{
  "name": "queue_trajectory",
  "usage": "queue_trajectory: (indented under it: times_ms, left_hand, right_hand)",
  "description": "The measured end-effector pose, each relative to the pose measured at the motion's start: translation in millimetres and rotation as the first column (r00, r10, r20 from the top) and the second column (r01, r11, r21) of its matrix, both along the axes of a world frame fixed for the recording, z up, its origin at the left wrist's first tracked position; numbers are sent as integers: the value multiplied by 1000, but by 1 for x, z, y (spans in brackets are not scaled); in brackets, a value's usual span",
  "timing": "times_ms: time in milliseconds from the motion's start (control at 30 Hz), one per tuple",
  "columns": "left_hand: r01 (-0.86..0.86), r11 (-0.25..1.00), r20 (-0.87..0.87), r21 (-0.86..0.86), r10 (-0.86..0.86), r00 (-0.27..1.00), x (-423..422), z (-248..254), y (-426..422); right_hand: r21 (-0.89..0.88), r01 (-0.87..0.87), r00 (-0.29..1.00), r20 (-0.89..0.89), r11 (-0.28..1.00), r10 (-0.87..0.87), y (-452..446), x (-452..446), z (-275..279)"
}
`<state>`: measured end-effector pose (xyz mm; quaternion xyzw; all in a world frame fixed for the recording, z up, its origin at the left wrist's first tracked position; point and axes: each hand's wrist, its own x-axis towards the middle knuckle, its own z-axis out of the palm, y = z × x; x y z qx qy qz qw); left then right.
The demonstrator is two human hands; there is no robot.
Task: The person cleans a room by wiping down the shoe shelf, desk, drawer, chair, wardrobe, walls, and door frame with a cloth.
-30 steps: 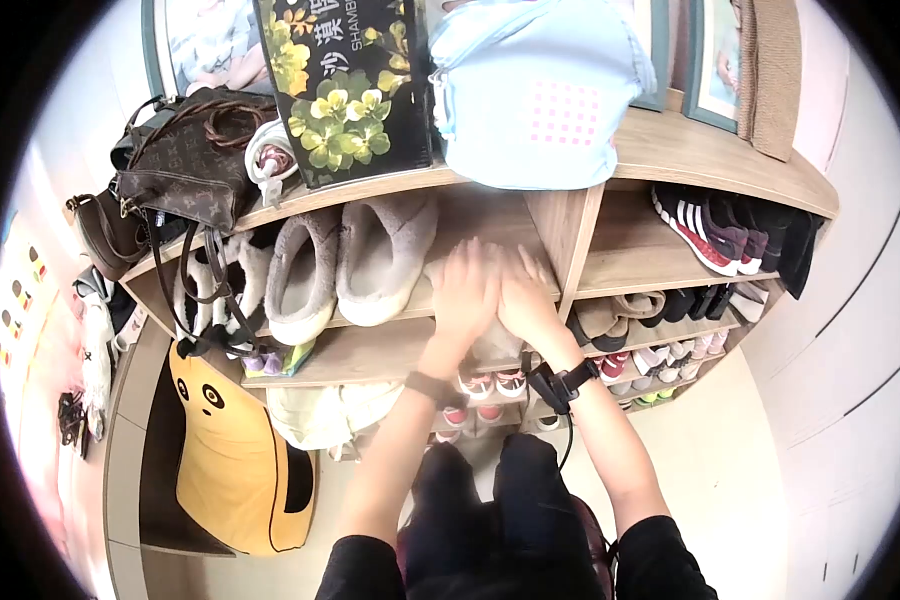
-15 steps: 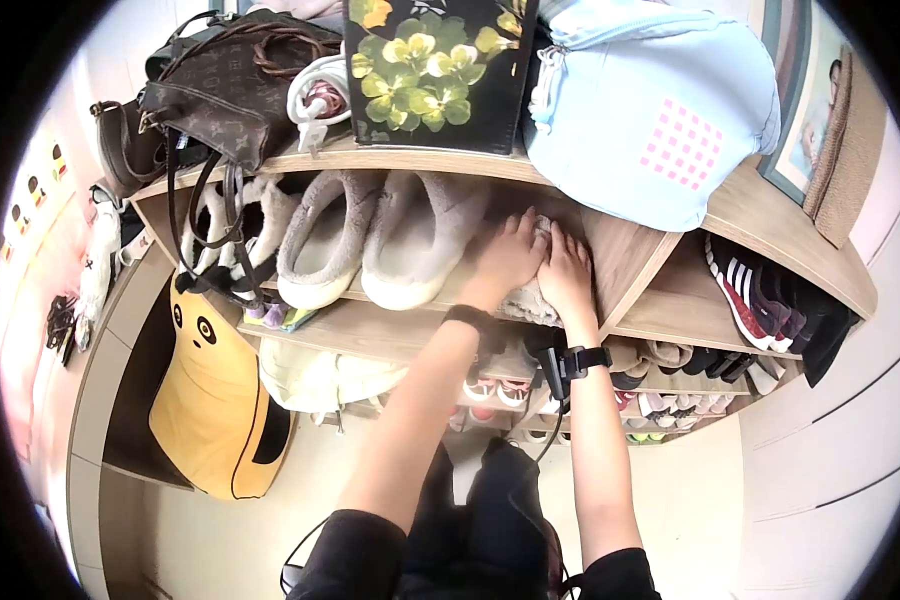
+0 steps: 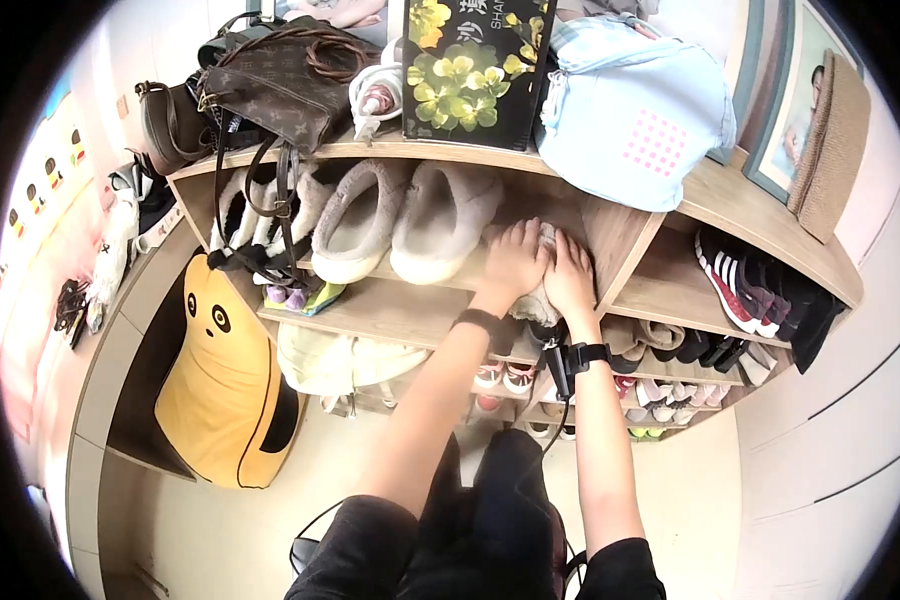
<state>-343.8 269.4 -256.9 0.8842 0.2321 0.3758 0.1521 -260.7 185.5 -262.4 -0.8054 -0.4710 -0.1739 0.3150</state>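
A grey fuzzy slipper (image 3: 536,306) is on the upper shelf of the shoe rack, mostly hidden beneath my hands. My left hand (image 3: 517,264) lies over its left side, fingers bent around it. On the right side, my right hand (image 3: 570,274) presses against the same slipper, close beside the left. The palms and fingertip undersides are out of sight. To the left of my hands stands a pair of larger grey fuzzy slippers, the nearer slipper (image 3: 440,225) and the farther slipper (image 3: 358,225), with toes toward me.
A black flowered box (image 3: 480,80), a light blue bag (image 3: 630,120) and a brown handbag (image 3: 270,90) stand on the rack top. Straps hang over the left shelf. A wooden divider (image 3: 625,245) is right of my hands. A yellow panda-faced cushion (image 3: 215,390) leans at lower left.
The view has shifted, so the rack's left side sits farther right in it. My hands stay on the grey slipper, close together.
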Motion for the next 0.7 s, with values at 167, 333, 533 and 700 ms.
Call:
queue_trajectory:
  times_ms: [167,333,533,700]
  left_hand:
    - [-48,988,62,149,39,997,-13,-7,-12]
    - [-29,969,-10,245,32,999,-32,-15,-24]
    - [63,948,29,311,-75,997,-65,-15,-49]
    - [16,939,42,343,-32,999,-58,-15,-48]
  right_hand:
    - [56,-26,999,38,998,24,-12,-8,-7]
    - [101,2,993,118,995,-14,-33,-29,-14]
    - [109,21,980,195,994,-42,-57,-50,-15]
    - [-15,-1,998,62,1000,2,-55,-46,-4]
